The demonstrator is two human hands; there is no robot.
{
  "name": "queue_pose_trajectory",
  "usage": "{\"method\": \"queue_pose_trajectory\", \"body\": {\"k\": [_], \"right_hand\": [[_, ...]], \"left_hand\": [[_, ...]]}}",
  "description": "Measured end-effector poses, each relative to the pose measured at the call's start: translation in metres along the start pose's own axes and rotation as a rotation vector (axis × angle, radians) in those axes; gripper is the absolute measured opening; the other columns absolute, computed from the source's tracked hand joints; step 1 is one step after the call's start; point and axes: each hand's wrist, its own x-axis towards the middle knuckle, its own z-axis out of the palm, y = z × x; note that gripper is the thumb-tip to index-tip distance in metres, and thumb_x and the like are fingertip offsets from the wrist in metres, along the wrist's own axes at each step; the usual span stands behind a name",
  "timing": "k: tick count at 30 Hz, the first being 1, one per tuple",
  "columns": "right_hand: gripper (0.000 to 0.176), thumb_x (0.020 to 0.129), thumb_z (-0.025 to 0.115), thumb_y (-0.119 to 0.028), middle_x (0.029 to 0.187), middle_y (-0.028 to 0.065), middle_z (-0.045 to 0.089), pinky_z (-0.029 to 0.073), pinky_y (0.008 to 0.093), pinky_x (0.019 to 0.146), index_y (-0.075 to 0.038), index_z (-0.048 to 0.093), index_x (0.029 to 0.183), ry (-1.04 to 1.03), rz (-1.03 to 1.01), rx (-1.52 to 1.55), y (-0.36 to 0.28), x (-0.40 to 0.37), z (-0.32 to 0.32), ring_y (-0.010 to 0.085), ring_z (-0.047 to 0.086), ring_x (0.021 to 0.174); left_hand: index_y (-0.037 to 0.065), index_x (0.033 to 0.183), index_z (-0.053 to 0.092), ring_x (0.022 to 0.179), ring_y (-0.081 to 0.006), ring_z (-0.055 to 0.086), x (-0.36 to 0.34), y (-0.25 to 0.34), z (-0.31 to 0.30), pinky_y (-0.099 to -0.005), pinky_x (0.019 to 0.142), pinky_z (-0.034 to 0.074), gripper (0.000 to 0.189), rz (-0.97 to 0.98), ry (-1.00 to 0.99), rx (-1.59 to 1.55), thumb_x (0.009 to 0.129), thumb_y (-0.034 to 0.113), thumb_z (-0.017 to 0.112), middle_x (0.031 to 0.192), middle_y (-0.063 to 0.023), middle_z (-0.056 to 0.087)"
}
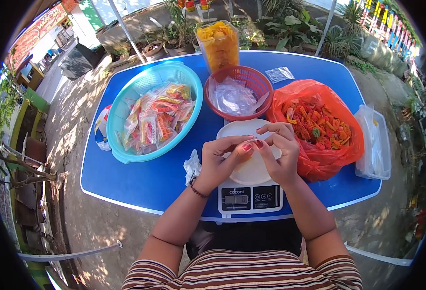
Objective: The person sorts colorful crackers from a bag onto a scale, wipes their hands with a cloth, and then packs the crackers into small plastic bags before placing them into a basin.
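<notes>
My left hand [225, 157] and my right hand [281, 152] meet over a white plate [246, 175] on a kitchen scale [250, 198]. Both are closed in a pinch, fingertips together, on something thin, perhaps clear plastic, too small to make out. Just behind them stands a red basket [262, 91] with clear plastic bags [234, 98]. To the right, an open red plastic bag [319, 159] holds red and orange snack pieces [319, 126]. On the left is a turquoise basket [121, 99] with several filled clear packets [149, 128].
Yellow pieces fill a tall clear container [218, 46] at the back of the blue table [126, 179]. A clear box [378, 145] lies at the right edge, a small clear packet [280, 74] behind the red bag, and crumpled white plastic [192, 166] beside my left wrist.
</notes>
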Motion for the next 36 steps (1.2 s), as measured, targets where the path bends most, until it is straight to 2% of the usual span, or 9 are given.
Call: {"method": "queue_pose_trajectory", "body": {"k": [7, 10, 16, 22, 25, 28, 31, 34, 36], "right_hand": [[0.015, 0.075, 0.079, -0.008, 0.103, 0.005, 0.066, 0.045, 0.0358, 0.083, -0.01, 0.069, 0.086, 0.063, -0.209, -0.142, -0.014, 0.002, 0.006, 0.0265, 0.056, 0.095], [0.014, 0.077, 0.078, -0.008, 0.104, 0.0045, 0.066, 0.045, 0.037, 0.083, -0.009, 0.07, 0.088, 0.047, -0.192, -0.141, -0.01, 0.0, 0.008, 0.0267, 0.056, 0.094], [0.013, 0.082, 0.073, -0.005, 0.096, 0.0024, 0.067, 0.044, 0.0374, 0.084, -0.009, 0.068, 0.093, 0.023, -0.267, -0.101, -0.006, -0.002, 0.007, 0.025, 0.058, 0.092], [0.012, 0.085, 0.069, -0.002, 0.095, 0.0048, 0.068, 0.043, 0.0369, 0.083, -0.007, 0.065, 0.095, 0.013, -0.18, -0.116, -0.003, -0.007, 0.006, 0.0253, 0.058, 0.093], [0.014, 0.085, 0.07, -0.004, 0.092, 0.0056, 0.067, 0.042, 0.0368, 0.082, -0.007, 0.063, 0.097, 0.047, -0.197, -0.081, -0.001, -0.006, 0.01, 0.0258, 0.058, 0.094], [0.016, 0.084, 0.07, -0.006, 0.088, 0.0059, 0.065, 0.042, 0.0363, 0.08, -0.006, 0.062, 0.098, 0.176, -0.168, -0.053, -0.012, 0.001, 0.013, 0.0258, 0.057, 0.091], [0.011, 0.089, 0.066, -0.007, 0.091, 0.0091, 0.063, 0.043, 0.0327, 0.08, -0.002, 0.059, 0.097, 0.032, -0.049, -0.103, -0.01, -0.001, 0.002, 0.0229, 0.054, 0.085], [0.008, 0.087, 0.064, -0.003, 0.089, 0.0085, 0.061, 0.043, 0.0335, 0.079, -0.001, 0.059, 0.093, -0.035, 0.055, 0.075, -0.002, -0.003, 0.003, 0.0223, 0.053, 0.083], [0.007, 0.086, 0.065, -0.003, 0.089, 0.0089, 0.061, 0.042, 0.0337, 0.079, -0.001, 0.059, 0.091, -0.027, 0.007, 0.047, -0.001, -0.002, 0.004, 0.0226, 0.053, 0.082]], "left_hand": [[-0.005, 0.116, 0.069, 0.095, -0.0117, 0.069, 0.001, 0.001, -0.002, -0.0248, 0.084, 0.056, 0.026, -0.029, 0.046, -0.142, 0.1, 0.015, 0.065, 0.108, -0.012, 0.074], [-0.006, 0.117, 0.069, 0.095, -0.0114, 0.069, 0.002, 0.001, -0.002, -0.0242, 0.084, 0.056, 0.027, -0.015, 0.039, -0.117, 0.1, 0.015, 0.064, 0.108, -0.0118, 0.074], [-0.006, 0.12, 0.068, 0.095, -0.0116, 0.069, 0.0, 0.003, -0.005, -0.0247, 0.085, 0.056, 0.028, -0.022, 0.002, -0.084, 0.099, 0.012, 0.065, 0.108, -0.0125, 0.074], [-0.005, 0.12, 0.068, 0.095, -0.0122, 0.069, 0.0, 0.002, -0.002, -0.0267, 0.086, 0.056, 0.027, -0.017, 0.004, -0.159, 0.098, 0.011, 0.067, 0.106, -0.0113, 0.074], [-0.004, 0.119, 0.068, 0.094, -0.0126, 0.07, -0.001, 0.002, -0.006, -0.0279, 0.086, 0.057, 0.028, -0.043, -0.046, -0.085, 0.096, 0.011, 0.069, 0.105, -0.0111, 0.074], [-0.003, 0.116, 0.068, 0.091, -0.0121, 0.07, -0.001, 0.0, -0.003, -0.0275, 0.084, 0.057, 0.026, -0.009, 0.029, -0.093, 0.095, 0.013, 0.071, 0.102, -0.0097, 0.074], [-0.002, 0.111, 0.068, 0.088, -0.0106, 0.069, 0.001, 0.008, -0.005, -0.0261, 0.081, 0.056, 0.022, -0.053, 0.041, -0.166, 0.095, 0.013, 0.071, 0.099, -0.0078, 0.074], [-0.002, 0.109, 0.067, 0.088, -0.0099, 0.068, 0.003, 0.001, -0.006, -0.025, 0.08, 0.055, 0.019, -0.049, 0.033, -0.171, 0.097, 0.013, 0.069, 0.097, -0.0069, 0.073], [-0.002, 0.108, 0.067, 0.09, -0.0098, 0.068, 0.003, 0.002, -0.005, -0.0251, 0.081, 0.055, 0.018, -0.054, 0.054, -0.206, 0.097, 0.013, 0.068, 0.097, -0.007, 0.074]]}}
